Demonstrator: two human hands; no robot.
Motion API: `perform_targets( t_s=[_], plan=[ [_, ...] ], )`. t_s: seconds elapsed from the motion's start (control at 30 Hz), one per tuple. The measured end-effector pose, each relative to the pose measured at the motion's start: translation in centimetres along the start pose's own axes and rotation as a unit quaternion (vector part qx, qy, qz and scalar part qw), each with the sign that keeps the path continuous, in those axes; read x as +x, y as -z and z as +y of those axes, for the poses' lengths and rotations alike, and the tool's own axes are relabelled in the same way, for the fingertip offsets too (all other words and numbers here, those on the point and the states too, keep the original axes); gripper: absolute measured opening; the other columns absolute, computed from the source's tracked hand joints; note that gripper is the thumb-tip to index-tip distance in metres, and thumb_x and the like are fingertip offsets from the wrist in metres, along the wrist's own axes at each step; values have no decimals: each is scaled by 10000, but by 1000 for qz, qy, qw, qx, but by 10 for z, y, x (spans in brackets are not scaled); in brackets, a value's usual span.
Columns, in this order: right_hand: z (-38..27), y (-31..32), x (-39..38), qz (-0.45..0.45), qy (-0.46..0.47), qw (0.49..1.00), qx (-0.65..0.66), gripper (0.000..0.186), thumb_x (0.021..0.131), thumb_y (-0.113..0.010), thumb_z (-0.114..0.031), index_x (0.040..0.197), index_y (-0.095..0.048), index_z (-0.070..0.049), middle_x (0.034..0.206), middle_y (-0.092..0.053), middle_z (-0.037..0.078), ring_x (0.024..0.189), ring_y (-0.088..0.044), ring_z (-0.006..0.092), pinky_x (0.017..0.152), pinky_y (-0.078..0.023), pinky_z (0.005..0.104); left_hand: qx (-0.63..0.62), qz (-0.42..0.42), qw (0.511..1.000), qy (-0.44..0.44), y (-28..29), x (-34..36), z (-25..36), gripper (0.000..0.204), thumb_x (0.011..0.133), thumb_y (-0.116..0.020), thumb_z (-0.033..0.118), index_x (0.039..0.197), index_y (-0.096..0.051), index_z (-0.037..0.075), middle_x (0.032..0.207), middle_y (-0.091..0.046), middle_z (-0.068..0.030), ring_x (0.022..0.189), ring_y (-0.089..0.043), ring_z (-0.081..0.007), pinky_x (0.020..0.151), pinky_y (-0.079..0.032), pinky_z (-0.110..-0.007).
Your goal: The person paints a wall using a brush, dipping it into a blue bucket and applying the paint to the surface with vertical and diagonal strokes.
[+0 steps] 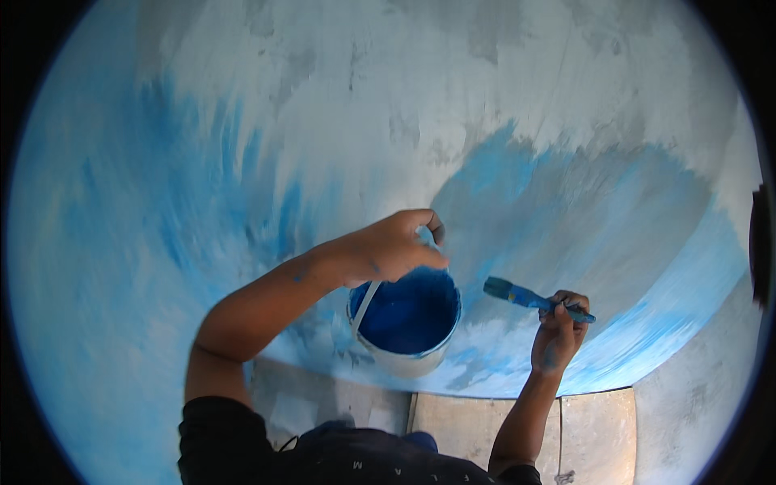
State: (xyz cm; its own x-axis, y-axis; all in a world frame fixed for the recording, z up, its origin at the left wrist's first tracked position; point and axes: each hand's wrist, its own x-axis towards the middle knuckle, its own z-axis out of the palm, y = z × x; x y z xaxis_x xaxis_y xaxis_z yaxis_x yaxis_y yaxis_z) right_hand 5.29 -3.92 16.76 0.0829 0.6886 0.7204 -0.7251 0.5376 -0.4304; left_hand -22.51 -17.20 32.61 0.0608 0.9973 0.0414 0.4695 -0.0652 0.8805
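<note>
My left hand [402, 249] reaches across the middle with its fingers curled, gripping the white handle of a paint bucket [410, 362]. The bucket is whitish outside, and blue paint coats its inside. One side of the handle shows below my wrist; my hand hides the rest. On the right, my right hand [559, 327] is closed around the handle of a paintbrush [524, 297]. Blue paint stains the brush, and its dark bristles point left, toward the bucket but apart from it. Blue smears mark my left forearm and right wrist.
Ahead, a large wall [364, 121] carries streaks of blue, pale blue, white and grey. Beige panels or boards [598, 432] lie at the lower right beside a grey surface. A dark object [760, 246] stands at the far right edge.
</note>
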Motion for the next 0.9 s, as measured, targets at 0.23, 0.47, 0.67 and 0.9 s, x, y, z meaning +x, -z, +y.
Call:
perform_targets(
  t_s=[0.23, 0.47, 0.67, 0.9],
  plan=[
    [-21, -80, -24, 12, 41, 996, -82, 139, 897, -711, -5, 1021, -648, 4, 1033, -644, 131, 820, -653, 191, 717, -544, 296, 399, 13, 903, -159, 42, -65, 25, 343, 853, -615, -20, 1169, -485, 15, 728, -628, -195, 615, -621, -285, 590, -445, -408],
    [14, -160, 47, -68, 27, 985, -157, 132, 914, -702, 21, 1026, -633, 22, 906, -661, 84, 817, -683, 173, 726, -578, 294, 594, 155, 716, -333, 107, -20, -15, 410, 765, -647, -59, 1151, -519, -9, 872, -630, -169, 668, -685, -324, 562, -549, -426],
    [-1, -193, 77, -172, 100, 930, -309, 199, 853, -745, 61, 1018, -645, 12, 930, -672, 97, 833, -700, 178, 736, -590, 306, 673, 204, 625, -338, 141, -10, -17, 372, 730, -704, -46, 1081, -588, 0, 1042, -594, -147, 775, -683, -272, 544, -562, -341],
    [-22, -169, 140, -218, 263, 858, -383, 172, 850, -750, 49, 1016, -724, 13, 995, -727, 116, 907, -721, 190, 782, -599, 300, 738, 190, 544, -350, 146, 3, -3, 470, 701, -789, 53, 1144, -638, 13, 1360, -527, -222, 1310, -495, -397, 990, -500, -482]
  ],
)
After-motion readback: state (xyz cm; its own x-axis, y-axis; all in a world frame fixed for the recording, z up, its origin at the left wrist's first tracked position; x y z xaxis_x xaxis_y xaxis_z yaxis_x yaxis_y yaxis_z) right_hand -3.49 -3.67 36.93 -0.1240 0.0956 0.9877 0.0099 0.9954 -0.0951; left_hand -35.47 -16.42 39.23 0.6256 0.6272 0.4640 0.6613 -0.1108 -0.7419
